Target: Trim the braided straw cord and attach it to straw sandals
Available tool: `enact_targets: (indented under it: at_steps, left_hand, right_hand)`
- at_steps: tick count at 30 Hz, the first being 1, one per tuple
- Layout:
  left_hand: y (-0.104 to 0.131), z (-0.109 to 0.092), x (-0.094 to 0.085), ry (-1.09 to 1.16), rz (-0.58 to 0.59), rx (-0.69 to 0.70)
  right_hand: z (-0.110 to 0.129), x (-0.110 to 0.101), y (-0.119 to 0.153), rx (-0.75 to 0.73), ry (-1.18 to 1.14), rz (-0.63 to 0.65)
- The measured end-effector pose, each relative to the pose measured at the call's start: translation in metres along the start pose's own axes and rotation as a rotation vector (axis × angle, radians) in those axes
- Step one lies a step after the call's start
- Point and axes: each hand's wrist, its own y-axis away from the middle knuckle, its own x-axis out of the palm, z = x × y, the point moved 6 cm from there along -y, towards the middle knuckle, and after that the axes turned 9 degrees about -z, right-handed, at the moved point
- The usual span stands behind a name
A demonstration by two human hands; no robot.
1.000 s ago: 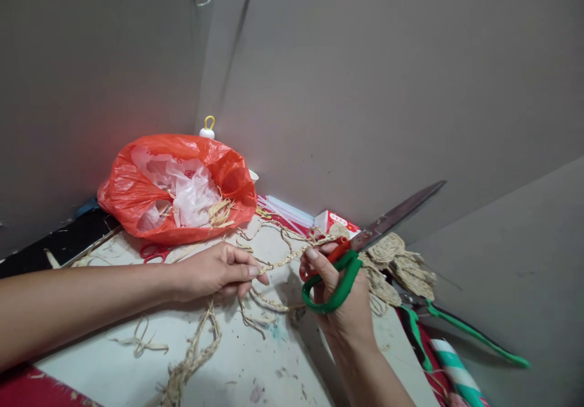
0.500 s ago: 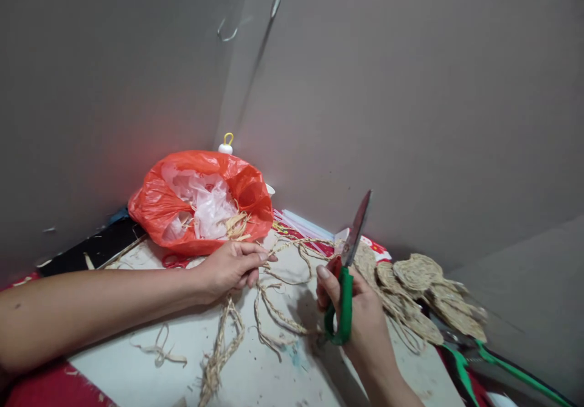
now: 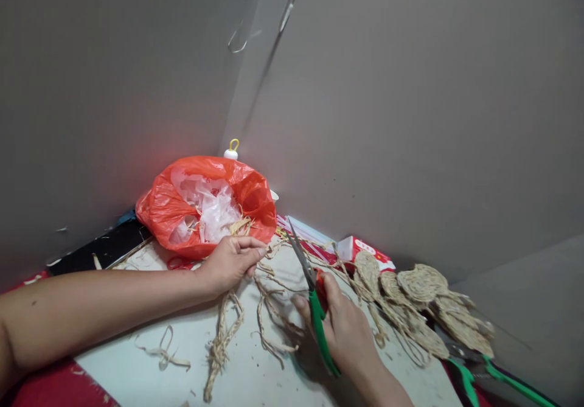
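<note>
Left hand point(image 3: 230, 262): pinches the straw braid point(image 3: 269, 255) near the red bag point(image 3: 207, 203).
Right hand point(image 3: 342, 328): grips green scissors point(image 3: 314, 300), blades shut, pointing at the braid.
Braid: lies on the tabletop point(image 3: 255, 370).
Tip: keep the braid tight and fingers away from the blades.

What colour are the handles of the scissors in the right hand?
Green, with a red inner part, on the scissors held by the right hand; seen in the head view.
</note>
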Motion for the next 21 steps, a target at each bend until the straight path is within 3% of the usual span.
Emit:
enact_targets:
  at_steps: [9,21]
  left_hand:
    - [-0.002,-0.005,-0.005,0.022,-0.088,0.067]
    - [0.002,-0.01,-0.004,0.028,-0.109,0.067]
  right_hand:
    - [0.008,-0.007,-0.002,-0.217,0.29,-0.211]
    - [0.008,-0.005,0.0,-0.243,0.415,-0.299]
